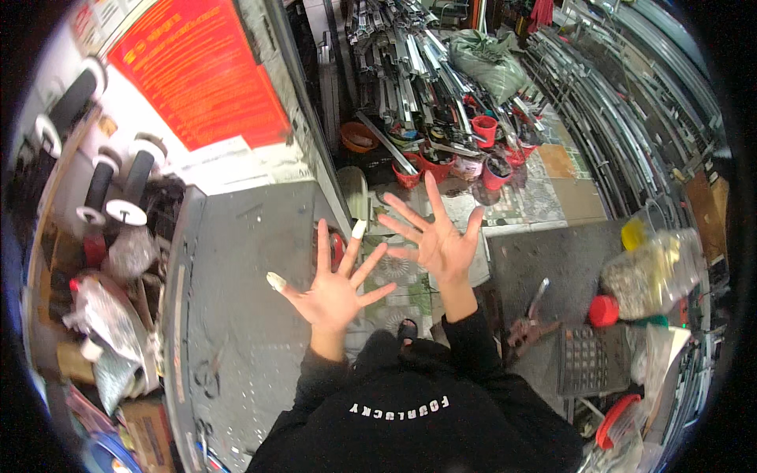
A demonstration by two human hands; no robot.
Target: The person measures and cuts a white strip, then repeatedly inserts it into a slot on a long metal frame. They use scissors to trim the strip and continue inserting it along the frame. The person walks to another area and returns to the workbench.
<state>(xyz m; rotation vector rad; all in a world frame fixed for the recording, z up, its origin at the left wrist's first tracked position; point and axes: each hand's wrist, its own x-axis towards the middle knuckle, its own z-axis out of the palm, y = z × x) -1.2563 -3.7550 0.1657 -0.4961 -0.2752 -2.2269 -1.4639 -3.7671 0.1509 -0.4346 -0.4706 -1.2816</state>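
Both of my hands are raised between two dark worktops, palms up and fingers spread. White wrapping covers the thumb tip and one fingertip of my left hand, which holds nothing. My right hand is likewise bare of any object, a little farther forward. The left hand is nearest the left worktop, where a pair of black-handled scissors lies. On the right worktop are a tool resembling pliers, a black calculator and a clear plastic jar with a red lid.
Spools of dark material and plastic bags crowd the far left. A red poster hangs on the wall. Ahead are heaped metal profiles, several red buckets and a stuffed sack. Long metal bars line the right.
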